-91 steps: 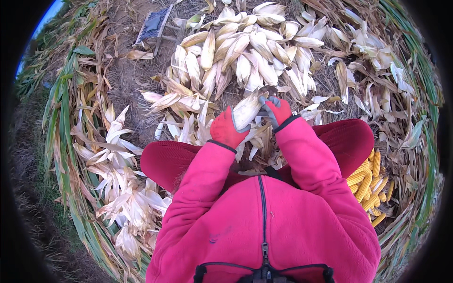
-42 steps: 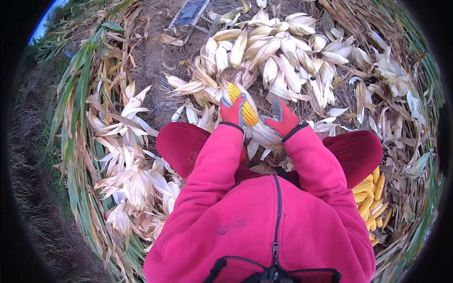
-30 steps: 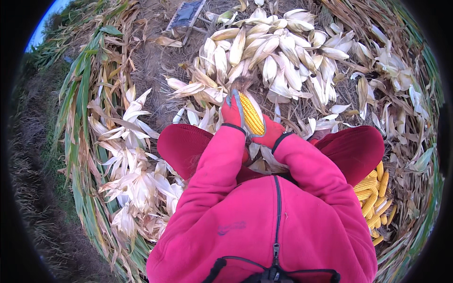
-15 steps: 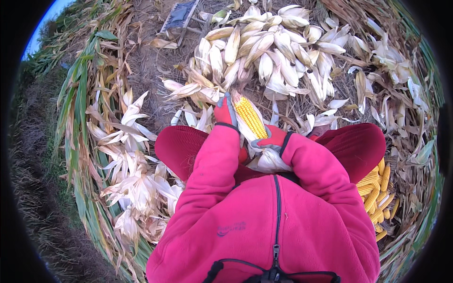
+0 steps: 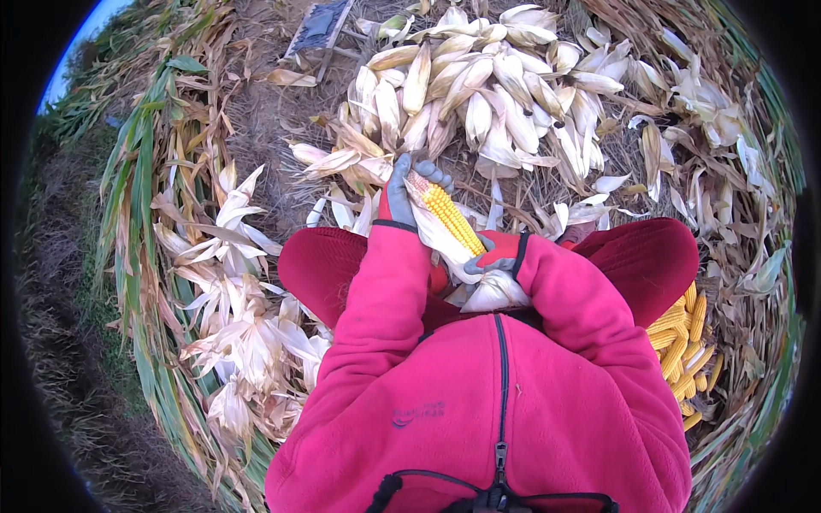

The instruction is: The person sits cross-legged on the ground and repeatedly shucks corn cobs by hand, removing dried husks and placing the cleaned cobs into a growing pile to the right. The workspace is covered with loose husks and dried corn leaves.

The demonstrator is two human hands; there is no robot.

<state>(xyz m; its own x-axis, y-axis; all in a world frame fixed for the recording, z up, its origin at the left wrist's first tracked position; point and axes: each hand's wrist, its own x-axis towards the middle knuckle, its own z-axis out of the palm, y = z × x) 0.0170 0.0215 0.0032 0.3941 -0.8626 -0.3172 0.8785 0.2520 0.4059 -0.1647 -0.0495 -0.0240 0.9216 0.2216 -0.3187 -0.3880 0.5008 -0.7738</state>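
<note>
Between my gloved hands is a partly husked ear of corn [image 5: 451, 219], its yellow kernels bare on the upper face and pale husk still wrapped along its left side and base. My left hand [image 5: 400, 190], in a red and grey glove, cups the tip end, its grey fingers curled round behind it. My right hand [image 5: 496, 255], in a matching glove, grips the lower end near the husk base. Loose pale husk [image 5: 496, 292] bunches below the right hand, over my lap.
Unhusked ears [image 5: 479, 85] lie heaped ahead of me. Stripped husks [image 5: 248, 338] pile up at my left, and bare yellow cobs [image 5: 680, 342] lie by my right knee. A small dark-seated stool [image 5: 321, 26] stands at the far left. Dry stalks [image 5: 141, 256] ring the ground.
My left hand has shifted from beside the ear's tip to wrap around it, with its fingers now showing behind the tip. My right hand keeps its grip on the lower end.
</note>
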